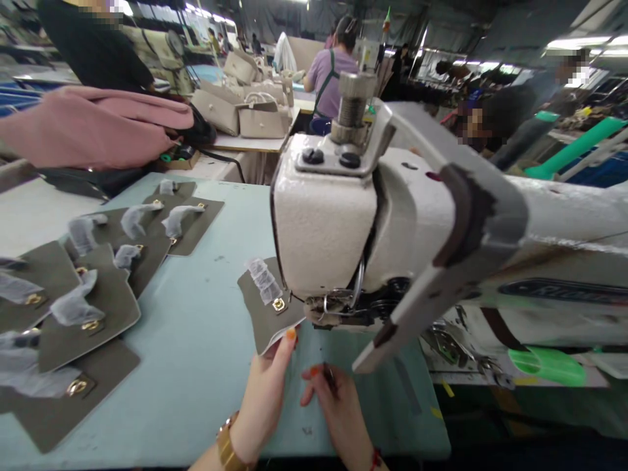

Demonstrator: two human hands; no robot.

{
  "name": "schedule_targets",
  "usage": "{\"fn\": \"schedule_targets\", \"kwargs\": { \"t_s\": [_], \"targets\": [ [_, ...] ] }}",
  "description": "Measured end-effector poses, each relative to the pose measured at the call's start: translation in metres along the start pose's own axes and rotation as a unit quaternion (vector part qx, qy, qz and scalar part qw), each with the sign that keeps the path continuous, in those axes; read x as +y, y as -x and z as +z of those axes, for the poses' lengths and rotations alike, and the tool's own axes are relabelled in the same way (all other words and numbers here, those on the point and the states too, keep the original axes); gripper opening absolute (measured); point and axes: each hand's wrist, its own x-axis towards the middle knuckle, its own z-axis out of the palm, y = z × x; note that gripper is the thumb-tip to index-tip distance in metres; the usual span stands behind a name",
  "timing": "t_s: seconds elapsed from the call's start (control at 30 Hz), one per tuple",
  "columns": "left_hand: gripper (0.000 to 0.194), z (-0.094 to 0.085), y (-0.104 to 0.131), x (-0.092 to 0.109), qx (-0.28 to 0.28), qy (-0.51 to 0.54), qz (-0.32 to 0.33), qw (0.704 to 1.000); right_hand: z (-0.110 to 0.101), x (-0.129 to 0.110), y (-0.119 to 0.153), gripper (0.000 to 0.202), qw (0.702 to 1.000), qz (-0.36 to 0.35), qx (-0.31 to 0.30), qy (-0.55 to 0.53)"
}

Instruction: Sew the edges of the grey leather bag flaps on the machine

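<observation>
My left hand (269,383) pinches the near edge of a grey-brown leather bag flap (262,320), thumb on top and fingers underneath. A gold clasp and a strip in whitish wrapping lie on this flap, and its right side runs under the head of a sewing machine (324,222). Just right of it, my right hand (341,405) is closed low over the table. A small dark object shows between its fingers, too hidden to name. It is apart from the flap.
Several similar flaps (93,327) with wrapped strips and gold clasps overlap on the left of the pale green table (206,366). Pink material (98,124) is heaped behind them. Beige handbags (265,121) stand on a farther table, near a person in purple (328,72).
</observation>
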Motion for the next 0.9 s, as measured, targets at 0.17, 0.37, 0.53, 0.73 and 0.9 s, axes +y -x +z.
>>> {"fn": "schedule_targets", "kwargs": {
  "t_s": [0.17, 0.37, 0.53, 0.73, 0.9],
  "targets": [
    [0.052, -0.063, -0.021, -0.017, 0.079, -0.008, 0.104, 0.991, 0.001, -0.029, -0.004, 0.037, 0.996, -0.037, 0.085, -0.005],
    [0.06, -0.081, -0.12, 0.029, -0.275, -0.312, 0.348, 0.841, 0.026, -0.064, -0.037, 0.047, 0.99, -0.071, 0.122, 0.002],
    [0.067, -0.049, -0.151, 0.062, -0.428, -0.363, 0.475, 0.678, 0.042, -0.068, -0.046, 0.043, 0.983, -0.063, 0.169, -0.031],
    [0.061, -0.04, -0.137, 0.094, -0.412, -0.388, 0.535, 0.627, 0.043, -0.065, -0.045, 0.045, 0.982, -0.046, 0.177, -0.046],
    [0.053, -0.043, -0.117, 0.109, -0.364, -0.434, 0.538, 0.625, 0.043, -0.055, -0.044, 0.038, 0.981, -0.02, 0.178, -0.077]
  ]
}}
